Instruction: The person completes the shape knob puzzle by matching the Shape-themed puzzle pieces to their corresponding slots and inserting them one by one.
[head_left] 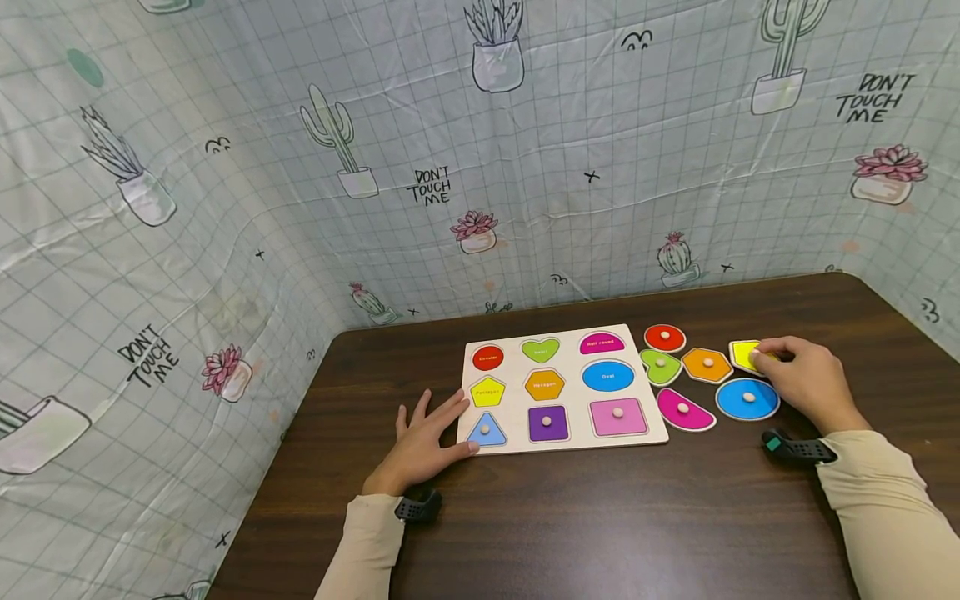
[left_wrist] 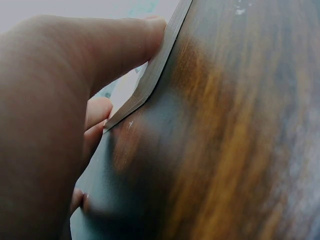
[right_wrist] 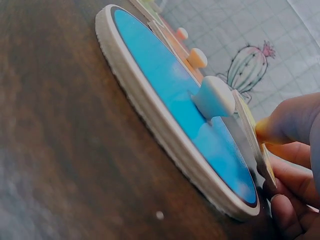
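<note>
A white wooden shape-puzzle board (head_left: 579,429) lies on the table, with knobbed pieces seated in its front row: a blue triangle (head_left: 480,437), a purple square (head_left: 555,432) and a pink rectangle (head_left: 633,417). Fingers spread, my left hand (head_left: 422,443) rests at the board's left edge; in the left wrist view its thumb (left_wrist: 135,42) presses the rim. My right hand (head_left: 816,385) pinches a yellow pentagon piece (head_left: 742,353) by its right side, thumb on top and fingers at the edge. Just in front of that hand lies a blue oval piece (right_wrist: 165,85) with a pale knob.
Beside the board's right edge lie a red circle (head_left: 657,340), a green heart (head_left: 667,373), an orange hexagon (head_left: 697,372) and a magenta half-round piece (head_left: 693,417). A patterned cloth (head_left: 525,192) hangs behind the dark wooden table (head_left: 585,525).
</note>
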